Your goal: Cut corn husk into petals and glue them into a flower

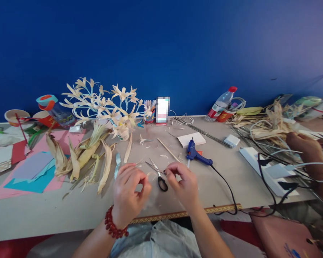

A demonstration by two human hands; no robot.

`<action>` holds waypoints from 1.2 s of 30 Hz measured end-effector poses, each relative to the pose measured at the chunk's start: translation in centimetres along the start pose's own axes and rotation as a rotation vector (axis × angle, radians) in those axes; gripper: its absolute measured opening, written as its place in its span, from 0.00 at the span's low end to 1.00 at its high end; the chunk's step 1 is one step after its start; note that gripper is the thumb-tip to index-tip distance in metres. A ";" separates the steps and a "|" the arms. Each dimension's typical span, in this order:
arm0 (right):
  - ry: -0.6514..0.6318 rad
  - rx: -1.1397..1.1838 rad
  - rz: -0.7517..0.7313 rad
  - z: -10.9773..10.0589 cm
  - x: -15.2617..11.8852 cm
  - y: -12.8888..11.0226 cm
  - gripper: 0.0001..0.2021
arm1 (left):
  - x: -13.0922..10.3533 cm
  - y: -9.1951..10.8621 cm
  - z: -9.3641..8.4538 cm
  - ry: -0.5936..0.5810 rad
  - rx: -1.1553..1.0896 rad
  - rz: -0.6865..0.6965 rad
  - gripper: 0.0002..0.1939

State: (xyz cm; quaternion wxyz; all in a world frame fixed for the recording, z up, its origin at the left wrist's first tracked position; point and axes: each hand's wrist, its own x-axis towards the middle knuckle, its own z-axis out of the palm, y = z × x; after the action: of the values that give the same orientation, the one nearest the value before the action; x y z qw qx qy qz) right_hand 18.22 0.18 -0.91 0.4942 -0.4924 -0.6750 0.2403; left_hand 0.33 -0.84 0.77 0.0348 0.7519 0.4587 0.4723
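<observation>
Above the tabletop [80, 211], left hand [129, 190] and right hand [184, 183] are curling, grip closure unclear, apparently performing fine handwork, next requiring steady alignment.

1. Blue wall [161, 43], filling the background.
2. Phone [162, 111], upright near the wall, screen lit but pixelated.
3. Pen cup [150, 116], just left of the phone.
4. White cable [183, 120], coiled right of the phone.
5. Bottle [216, 110], red-capped, tilted to the right, beside a red cup [223, 115].
6. Adapter [232, 140], white, lying on the table [80, 211].
7. Power strip [254, 165], white, at the right, with plugs in it.
8. Lilac paper [33, 165] on teal paper [37, 186], both over pink paper [5, 192].
</observation>
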 end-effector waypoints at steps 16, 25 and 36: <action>-0.058 -0.014 -0.096 -0.1 1.0 -1.1 0.07 | 0.0 0.2 0.1 -0.054 0.005 0.011 0.10; -0.186 -0.015 -0.120 0.8 0.8 -2.2 0.03 | 0.1 0.2 0.4 -0.065 0.026 0.023 0.09; -0.005 -0.091 -0.102 -1.1 0.3 0.1 0.06 | 0.0 -0.5 0.0 -0.031 -0.001 -0.014 0.09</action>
State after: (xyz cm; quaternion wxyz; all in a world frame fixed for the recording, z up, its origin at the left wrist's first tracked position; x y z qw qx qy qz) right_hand 19.21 0.36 -0.41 0.4813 -0.4785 -0.7107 0.1853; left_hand 0.01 -0.54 0.54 0.0456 0.7558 0.4631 0.4606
